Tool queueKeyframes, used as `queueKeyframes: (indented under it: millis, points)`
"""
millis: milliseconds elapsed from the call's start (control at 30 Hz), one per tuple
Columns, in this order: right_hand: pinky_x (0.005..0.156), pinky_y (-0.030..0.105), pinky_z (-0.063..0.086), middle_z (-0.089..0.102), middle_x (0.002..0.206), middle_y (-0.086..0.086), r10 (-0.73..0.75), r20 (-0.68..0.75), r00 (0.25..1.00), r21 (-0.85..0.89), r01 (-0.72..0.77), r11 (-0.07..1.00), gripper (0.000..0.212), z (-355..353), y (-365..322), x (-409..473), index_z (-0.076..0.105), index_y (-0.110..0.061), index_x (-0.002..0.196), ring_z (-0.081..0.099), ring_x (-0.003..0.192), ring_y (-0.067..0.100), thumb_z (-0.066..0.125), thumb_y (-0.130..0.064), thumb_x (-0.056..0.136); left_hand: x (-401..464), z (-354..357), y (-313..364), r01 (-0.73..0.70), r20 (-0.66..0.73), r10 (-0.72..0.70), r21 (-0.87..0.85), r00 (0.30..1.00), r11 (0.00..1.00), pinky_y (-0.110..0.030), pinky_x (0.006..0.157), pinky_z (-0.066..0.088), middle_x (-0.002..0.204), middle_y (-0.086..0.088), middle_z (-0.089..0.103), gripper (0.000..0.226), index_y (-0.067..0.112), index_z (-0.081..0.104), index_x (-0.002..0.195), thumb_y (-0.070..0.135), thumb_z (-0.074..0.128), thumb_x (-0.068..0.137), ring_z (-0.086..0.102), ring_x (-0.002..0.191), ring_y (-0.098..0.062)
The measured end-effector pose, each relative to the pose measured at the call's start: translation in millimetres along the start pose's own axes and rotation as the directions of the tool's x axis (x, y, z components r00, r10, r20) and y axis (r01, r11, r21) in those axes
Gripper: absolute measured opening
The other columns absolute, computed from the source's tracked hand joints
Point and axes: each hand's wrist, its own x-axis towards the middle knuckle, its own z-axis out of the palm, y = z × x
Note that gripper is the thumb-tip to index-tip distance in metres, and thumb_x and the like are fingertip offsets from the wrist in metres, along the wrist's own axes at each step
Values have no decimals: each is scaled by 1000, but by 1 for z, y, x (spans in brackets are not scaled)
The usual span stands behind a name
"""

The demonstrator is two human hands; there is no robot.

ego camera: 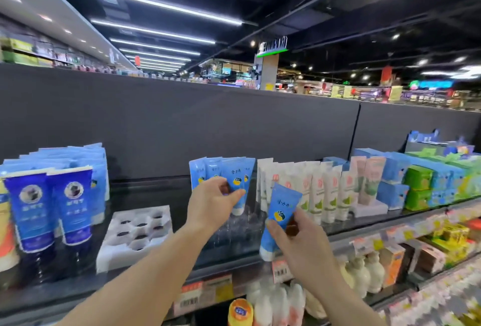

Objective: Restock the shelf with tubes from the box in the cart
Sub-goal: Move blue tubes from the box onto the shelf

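Left hand (pixel 212 202) reaches to the far centre of the top shelf (pixel 161 271), fingers and thumb pinched on a light-blue tube (pixel 238 185) that stands cap-down at the front of a short row of matching blue tubes (pixel 205 172). Right hand (pixel 296 237) is nearer, just right of the left, gripping a second light-blue tube (pixel 279 215) by its lower half; cap end points down, crimped end up and tilted slightly right. This tube is held above the shelf's front edge, in front of the white tubes (pixel 312 190) ranked to the right of the blue row.

Left of centre: a white moulded tray (pixel 114 242) with round sockets, most of them visible as dark holes, lies on the shelf surface. Far left: two dark-blue tubes (pixel 49 211) stand upright, pale-blue packs behind them. Right end: blue and green cartons (pixel 419 185) stacked. Lower shelf below holds white pump bottles (pixel 364 271) and price tags (pixel 282 271) along the rail. Box and cart not in view.
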Motion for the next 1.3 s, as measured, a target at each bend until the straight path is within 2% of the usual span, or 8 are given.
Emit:
queueKeyframes:
  millis: [67,233,367,533,833,1000,1167,1300]
  points:
    - [60,9,44,66,79,-11,-48,-5,999,40,48,998,13,-3,-1,14,57,-32,91,58,70,-6,69,-29,87,6,11,2,6,-12,-6,33,1000,999,-19,51,43,63,4,65,29,13,62,66,36,73,82,57,52,-6]
    - [64,6,47,66,90,-18,-134,69,989,101,127,987,25,-13,3,40,52,-34,101,59,84,-12,71,-26,86,9,35,9,35,-63,-31,57,998,998,-24,55,46,65,8,64,24,19,60,65,30,75,81,59,58,-8]
    - [62,1,43,59,95,-24,-207,104,973,111,196,974,26,-22,8,54,49,-36,100,52,88,-19,69,-30,85,7,47,16,84,-116,-65,165,991,983,-23,63,51,75,13,63,21,27,53,78,31,73,83,61,71,-3]
    - [63,1,42,60,86,-24,-260,83,962,158,245,957,26,-33,11,63,48,-41,86,52,88,-18,71,-29,85,7,53,22,111,-148,-74,261,986,959,-26,75,52,87,16,59,26,30,48,97,37,70,84,59,84,-5]
    - [64,2,43,60,89,-25,-286,77,955,201,266,943,28,-41,15,75,47,-43,87,52,89,-16,71,-28,85,7,66,13,195,-184,-142,314,973,929,-34,79,55,83,16,59,33,29,51,97,48,72,80,61,82,-6]
    - [61,0,42,57,88,-27,-277,61,959,180,262,948,31,-38,18,77,44,-45,85,50,88,-20,72,-30,84,7,69,15,200,-175,-144,364,974,910,-31,79,54,88,17,59,36,30,52,101,54,69,80,60,87,-7]
    - [59,3,44,58,87,-27,-257,51,965,151,247,957,30,-33,19,79,44,-47,85,56,84,-12,71,-34,84,8,69,13,215,-165,-168,330,972,919,-34,81,55,92,15,59,33,30,51,98,53,68,81,60,89,-8]
    - [60,3,45,60,89,-24,-261,57,964,196,245,950,28,-27,18,79,49,-40,93,55,85,-14,72,-29,83,8,67,10,249,-161,-213,256,964,934,-36,82,56,90,15,60,34,30,52,95,54,70,79,61,88,-8]
